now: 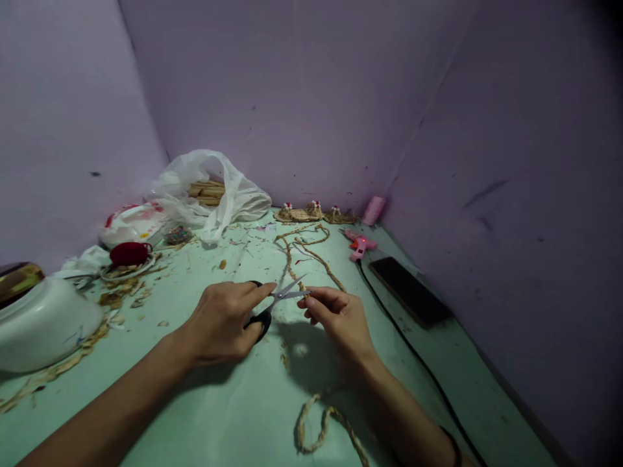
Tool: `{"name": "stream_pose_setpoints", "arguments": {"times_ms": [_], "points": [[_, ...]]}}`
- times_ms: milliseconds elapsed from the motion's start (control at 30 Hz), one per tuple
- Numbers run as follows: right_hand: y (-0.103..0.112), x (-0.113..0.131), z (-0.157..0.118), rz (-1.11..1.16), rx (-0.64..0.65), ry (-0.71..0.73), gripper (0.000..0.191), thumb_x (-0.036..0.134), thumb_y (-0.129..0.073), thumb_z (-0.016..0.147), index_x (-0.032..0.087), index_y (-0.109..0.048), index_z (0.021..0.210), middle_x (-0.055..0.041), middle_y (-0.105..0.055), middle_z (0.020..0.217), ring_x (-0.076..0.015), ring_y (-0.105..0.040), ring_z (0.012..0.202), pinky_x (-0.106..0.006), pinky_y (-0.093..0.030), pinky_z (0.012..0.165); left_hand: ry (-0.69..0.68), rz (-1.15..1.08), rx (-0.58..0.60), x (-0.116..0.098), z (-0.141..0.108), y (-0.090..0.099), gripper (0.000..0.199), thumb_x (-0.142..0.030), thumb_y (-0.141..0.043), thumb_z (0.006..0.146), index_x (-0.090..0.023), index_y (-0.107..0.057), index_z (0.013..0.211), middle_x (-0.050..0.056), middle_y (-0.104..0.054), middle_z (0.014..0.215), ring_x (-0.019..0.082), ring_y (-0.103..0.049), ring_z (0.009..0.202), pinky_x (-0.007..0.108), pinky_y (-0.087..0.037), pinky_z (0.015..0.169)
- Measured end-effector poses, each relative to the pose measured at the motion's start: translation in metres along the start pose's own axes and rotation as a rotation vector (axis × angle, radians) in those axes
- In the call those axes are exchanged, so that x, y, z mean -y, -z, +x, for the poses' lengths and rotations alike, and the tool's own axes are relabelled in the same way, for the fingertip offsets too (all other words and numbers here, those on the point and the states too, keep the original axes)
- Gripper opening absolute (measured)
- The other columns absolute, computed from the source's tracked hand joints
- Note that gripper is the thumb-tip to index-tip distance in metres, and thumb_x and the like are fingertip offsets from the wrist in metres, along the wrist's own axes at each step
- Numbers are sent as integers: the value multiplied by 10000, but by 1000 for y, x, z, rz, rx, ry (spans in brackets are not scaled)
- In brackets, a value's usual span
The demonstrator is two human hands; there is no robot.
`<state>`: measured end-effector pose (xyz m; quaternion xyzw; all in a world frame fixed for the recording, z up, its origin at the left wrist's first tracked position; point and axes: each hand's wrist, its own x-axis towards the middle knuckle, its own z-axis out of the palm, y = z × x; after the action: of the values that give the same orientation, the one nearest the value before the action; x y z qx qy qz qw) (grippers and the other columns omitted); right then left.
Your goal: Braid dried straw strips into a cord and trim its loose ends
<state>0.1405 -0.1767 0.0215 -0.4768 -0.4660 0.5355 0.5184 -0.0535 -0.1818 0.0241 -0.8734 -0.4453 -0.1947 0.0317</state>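
Note:
Black-handled scissors [281,296] are in my left hand [226,319], with its thumb and fingers in the handle loops. The blades are spread and point right, around the end of a braided straw cord [302,285]. My right hand [341,318] pinches that cord end between thumb and fingertips, right beside the blade tips. More of the cord winds back over the pale green table [233,415] behind my hands. Another twisted piece [324,431] lies in front, near my right forearm.
Behind stand a plastic bag [233,194] with straw bundles, woven pieces [306,214] and a pink roll [374,211]. On the right lie a pink glue gun [361,245] with black cable and a phone [411,290]. Left are a white container [48,321] and straw scraps.

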Motion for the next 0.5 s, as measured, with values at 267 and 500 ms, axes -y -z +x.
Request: {"name": "stream_pose_setpoints", "arguments": {"times_ms": [267,500], "points": [[-1,-3,-2,-139,-12,108,112,195,-612,614,127,-674,680,-34,-648,601,-104,-522,518,-233,-415,514,-20,-23,36,7,-1,-2,512,-117,-430,656,-192,-523,1155,31,-675,840,159,-611,656,253,-432,554],[1,-5,-1,-80,-22,65,177,214,-626,590,139,-687,738,-47,-668,642,-127,-548,552,-257,-425,538,59,-235,126,6,2,6,490,-84,-420,667,-222,-562,1116,-18,-664,715,99,-585,604,174,-410,573]]}}
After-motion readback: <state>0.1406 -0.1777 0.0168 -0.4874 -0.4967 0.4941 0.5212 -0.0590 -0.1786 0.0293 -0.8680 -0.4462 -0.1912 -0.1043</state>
